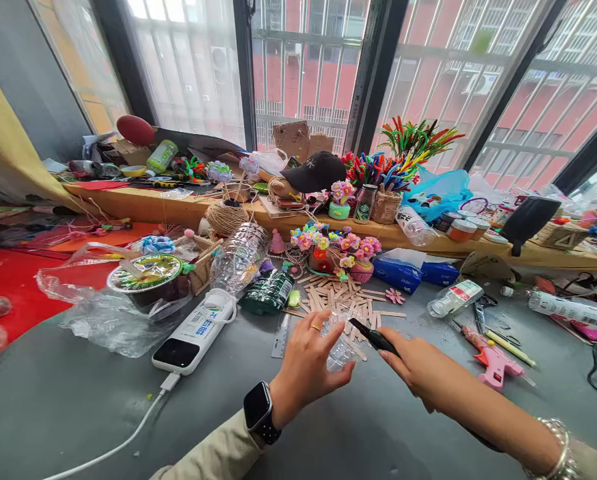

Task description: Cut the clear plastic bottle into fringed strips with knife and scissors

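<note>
In the middle of the head view, my left hand (311,357) curls its fingers and thumb around a clear plastic piece (342,343), which looks like part of a bottle. My right hand (413,363) is closed on a slim black tool (375,338), its narrow end pointing at the clear piece. The tool's kind is not plain, and I cannot tell if its tip touches the plastic. Just beyond lie many loose wooden craft sticks (335,297). A clear ruler (281,335) lies left of my left hand, partly hidden.
On the right lie a pink glue gun (495,360), scissors (481,310) and a clear bottle (455,298). To the left are a white phone-like device (195,333) with a cable and a lidded bowl (145,273). Crafts and pipe cleaners (383,172) crowd the wooden ledge (178,211).
</note>
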The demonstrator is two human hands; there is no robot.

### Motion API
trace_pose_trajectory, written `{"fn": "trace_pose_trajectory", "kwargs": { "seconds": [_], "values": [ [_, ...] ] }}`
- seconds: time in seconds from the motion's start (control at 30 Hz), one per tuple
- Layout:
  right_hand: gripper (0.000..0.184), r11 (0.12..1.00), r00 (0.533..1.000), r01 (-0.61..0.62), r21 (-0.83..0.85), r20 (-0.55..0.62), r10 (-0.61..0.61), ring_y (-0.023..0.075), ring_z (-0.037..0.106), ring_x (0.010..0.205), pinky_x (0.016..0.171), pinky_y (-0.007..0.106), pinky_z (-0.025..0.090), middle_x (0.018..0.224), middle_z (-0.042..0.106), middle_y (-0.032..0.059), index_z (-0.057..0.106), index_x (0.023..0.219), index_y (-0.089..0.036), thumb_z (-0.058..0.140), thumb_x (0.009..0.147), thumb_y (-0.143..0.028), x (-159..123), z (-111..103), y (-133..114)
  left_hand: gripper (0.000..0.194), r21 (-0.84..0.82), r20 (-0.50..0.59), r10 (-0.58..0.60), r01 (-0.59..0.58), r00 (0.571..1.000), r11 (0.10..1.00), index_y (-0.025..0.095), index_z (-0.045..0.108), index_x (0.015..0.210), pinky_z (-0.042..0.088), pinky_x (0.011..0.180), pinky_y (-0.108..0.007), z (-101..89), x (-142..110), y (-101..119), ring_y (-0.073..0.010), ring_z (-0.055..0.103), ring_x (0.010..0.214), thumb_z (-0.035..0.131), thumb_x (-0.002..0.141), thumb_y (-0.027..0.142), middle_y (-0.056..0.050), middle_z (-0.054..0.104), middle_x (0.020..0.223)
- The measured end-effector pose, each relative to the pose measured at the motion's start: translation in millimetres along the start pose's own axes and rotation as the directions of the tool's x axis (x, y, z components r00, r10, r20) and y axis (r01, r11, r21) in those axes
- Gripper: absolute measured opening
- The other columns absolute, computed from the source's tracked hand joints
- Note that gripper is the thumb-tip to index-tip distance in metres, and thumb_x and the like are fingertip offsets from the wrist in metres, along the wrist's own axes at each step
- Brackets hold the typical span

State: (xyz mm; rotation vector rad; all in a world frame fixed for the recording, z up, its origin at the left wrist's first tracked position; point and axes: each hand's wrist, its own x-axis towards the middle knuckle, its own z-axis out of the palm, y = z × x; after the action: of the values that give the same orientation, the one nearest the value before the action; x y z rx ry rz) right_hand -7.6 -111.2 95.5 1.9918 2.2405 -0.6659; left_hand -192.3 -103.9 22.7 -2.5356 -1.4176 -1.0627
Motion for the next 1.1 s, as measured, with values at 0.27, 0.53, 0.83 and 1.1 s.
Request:
{"fn": "trace_pose_trajectory", "kwargs": {
  "seconds": [0.27, 0.53, 0.83, 1.1],
  "values": [
    [0.038, 0.998, 0.999, 0.009, -0.054, -0.048, -0.012, 0.0128, 0.054, 0.040, 0.042, 0.020, 0.032, 0.075, 0.066, 0.0086, 0.045, 0.120, -0.018, 0.026, 0.087, -0.026, -4, 7, 6, 0.049, 0.016, -0.021, 0.029, -0.028, 0.999, 0.999, 0.019, 0.055, 0.108, 0.044, 0.084, -0.047, 0.2, 0, -1, -0.0309, 0.050, 0.103, 0.061, 0.062, 0.037, -0.014, 0.051, 0.115],
    [0.039, 0.992, 0.995, 0.075, 0.105, -0.069, -0.068, 0.0133, 0.052, 0.036, 0.043, 0.020, 0.033, 0.051, 0.055, -0.0017, 0.042, 0.120, -0.020, 0.026, 0.087, -0.031, -5, 11, 11, 0.051, -0.022, -0.002, -0.014, 0.014, 1.000, 1.000, 0.019, 0.054, 0.109, 0.044, 0.086, -0.046, -3.2, 1, -2, -0.0303, 0.050, 0.105, 0.062, 0.065, 0.043, -0.014, 0.051, 0.116],
    [0.039, 0.947, 0.982, 0.123, 0.297, -0.171, -0.073, 0.0136, 0.057, 0.045, 0.053, 0.024, 0.041, 0.067, 0.061, -0.0014, 0.039, 0.114, -0.019, 0.024, 0.085, -0.040, 7, 25, 26, 0.061, -0.134, 0.270, -0.301, 0.345, 0.914, 0.929, 0.016, 0.042, 0.121, 0.039, 0.092, -0.038, -13.3, 26, -3, -0.0261, 0.048, 0.110, 0.058, 0.067, 0.041, -0.012, 0.052, 0.117],
    [0.032, 0.972, 0.975, 0.135, 0.193, -0.203, -0.095, 0.0179, 0.060, 0.058, 0.054, 0.025, 0.038, 0.069, 0.062, 0.0022, 0.042, 0.104, -0.019, 0.022, 0.087, -0.038, -3, 29, 29, 0.075, -0.118, 0.472, -0.369, 0.472, 0.801, 0.874, 0.020, 0.036, 0.128, 0.037, 0.092, -0.038, -16.2, 29, -3, -0.0284, 0.045, 0.114, 0.048, 0.067, 0.062, -0.009, 0.048, 0.127]
  ]
}}
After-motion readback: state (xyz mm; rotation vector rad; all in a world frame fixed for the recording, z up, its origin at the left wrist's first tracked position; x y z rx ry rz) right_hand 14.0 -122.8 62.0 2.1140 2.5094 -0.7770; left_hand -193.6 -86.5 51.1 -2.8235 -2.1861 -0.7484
